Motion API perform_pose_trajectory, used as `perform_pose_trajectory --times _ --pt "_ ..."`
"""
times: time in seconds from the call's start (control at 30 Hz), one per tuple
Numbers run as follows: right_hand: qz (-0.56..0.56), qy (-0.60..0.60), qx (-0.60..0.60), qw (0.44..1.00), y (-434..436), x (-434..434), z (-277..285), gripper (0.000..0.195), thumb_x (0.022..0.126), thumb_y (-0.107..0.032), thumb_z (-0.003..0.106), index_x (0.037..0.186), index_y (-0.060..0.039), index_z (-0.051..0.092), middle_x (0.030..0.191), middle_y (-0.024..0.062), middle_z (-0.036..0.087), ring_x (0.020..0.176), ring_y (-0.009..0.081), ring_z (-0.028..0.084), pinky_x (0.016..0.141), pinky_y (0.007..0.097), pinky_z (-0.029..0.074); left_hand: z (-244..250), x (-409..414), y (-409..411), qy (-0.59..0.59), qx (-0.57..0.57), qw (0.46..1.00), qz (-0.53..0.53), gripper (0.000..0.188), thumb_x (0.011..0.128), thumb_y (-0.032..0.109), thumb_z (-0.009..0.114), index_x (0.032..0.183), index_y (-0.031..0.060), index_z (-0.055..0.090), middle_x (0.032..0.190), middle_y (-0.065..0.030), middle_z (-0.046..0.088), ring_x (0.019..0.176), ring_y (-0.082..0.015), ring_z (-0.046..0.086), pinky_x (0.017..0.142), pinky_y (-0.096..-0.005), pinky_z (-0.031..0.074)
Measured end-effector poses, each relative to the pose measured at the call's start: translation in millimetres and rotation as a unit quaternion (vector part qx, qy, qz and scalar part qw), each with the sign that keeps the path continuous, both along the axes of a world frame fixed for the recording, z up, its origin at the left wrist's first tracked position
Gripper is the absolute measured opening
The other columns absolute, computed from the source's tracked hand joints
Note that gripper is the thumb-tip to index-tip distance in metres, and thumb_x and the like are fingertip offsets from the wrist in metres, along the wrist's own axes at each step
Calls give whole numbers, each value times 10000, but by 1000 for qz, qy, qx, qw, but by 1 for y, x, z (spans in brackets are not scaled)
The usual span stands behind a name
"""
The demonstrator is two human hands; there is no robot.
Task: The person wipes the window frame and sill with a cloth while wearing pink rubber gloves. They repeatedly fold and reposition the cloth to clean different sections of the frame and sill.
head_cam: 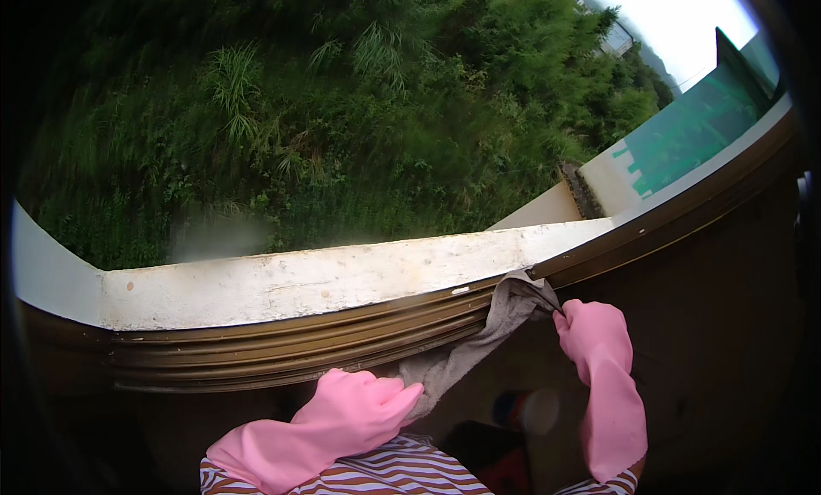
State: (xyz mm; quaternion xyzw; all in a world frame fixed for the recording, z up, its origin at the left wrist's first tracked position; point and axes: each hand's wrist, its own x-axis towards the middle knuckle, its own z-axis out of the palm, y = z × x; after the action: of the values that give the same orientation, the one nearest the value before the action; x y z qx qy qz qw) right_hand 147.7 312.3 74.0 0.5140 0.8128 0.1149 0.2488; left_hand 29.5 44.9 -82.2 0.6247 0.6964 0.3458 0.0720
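My left hand point(362, 402), in a pink rubber glove, grips the lower end of a grey cloth point(458, 367). From there the cloth stretches up to the right and drapes over the ribbed bronze-coloured window track point(308, 344). My right hand point(596, 335), also gloved in pink, is closed just right of the track's end. It holds a thin dark tool point(550, 297) whose tip reaches the bunched top of the cloth. The glove hides most of this tool, so its kind is unclear.
Beyond the track lies a worn white outer sill point(321, 290), with dense green bushes point(385, 123) outside. A bronze frame rail point(654, 229) and green-tinted glass point(705, 136) run up the right side. Below, in shadow, is a pale round container point(539, 411).
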Motion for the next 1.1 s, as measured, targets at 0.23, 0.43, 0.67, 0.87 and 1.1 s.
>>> perform_pose_trajectory --times 0.23,0.43,0.67,0.87,1.1 --pt "273 -358 -35 892 42 -36 4 329 1103 -356 554 1035 -126 779 858 96 795 820 310 781 731 436 601 4 -11 -27 2 72 996 56 241 790 165 782 1027 122 768 681 39 508 489 -133 505 440 -324 334" --pt "255 -337 -61 904 18 -54 0 323 1081 -379 572 1061 -132 780 853 111 788 838 345 768 760 455 606 -1 -43 -100 -9 82 988 129 614 456 282 775 1033 75 742 707 2 554 496 -214 496 463 -362 325" --pt "288 -239 -126 919 -49 -87 11 311 1076 -376 576 1071 -148 788 886 113 788 871 370 756 814 470 599 -27 -37 -203 102 131 909 382 502 1045 514 633 1100 36 777 1054 -76 745 774 -262 647 726 -403 467" --pt "280 -239 -191 910 -119 -123 6 316 1060 -399 604 1148 -148 774 923 161 772 905 406 739 839 494 596 -29 -39 -273 235 170 835 467 395 1174 362 492 1297 0 594 1087 -168 722 832 -309 655 737 -422 528" --pt "276 -73 -319 904 -193 -158 -2 346 1070 -386 573 1237 -142 754 1099 147 781 1016 427 709 912 484 582 -19 -30 -318 283 196 771 536 483 1194 397 425 1324 -23 627 1130 -176 720 879 -268 687 741 -373 589"
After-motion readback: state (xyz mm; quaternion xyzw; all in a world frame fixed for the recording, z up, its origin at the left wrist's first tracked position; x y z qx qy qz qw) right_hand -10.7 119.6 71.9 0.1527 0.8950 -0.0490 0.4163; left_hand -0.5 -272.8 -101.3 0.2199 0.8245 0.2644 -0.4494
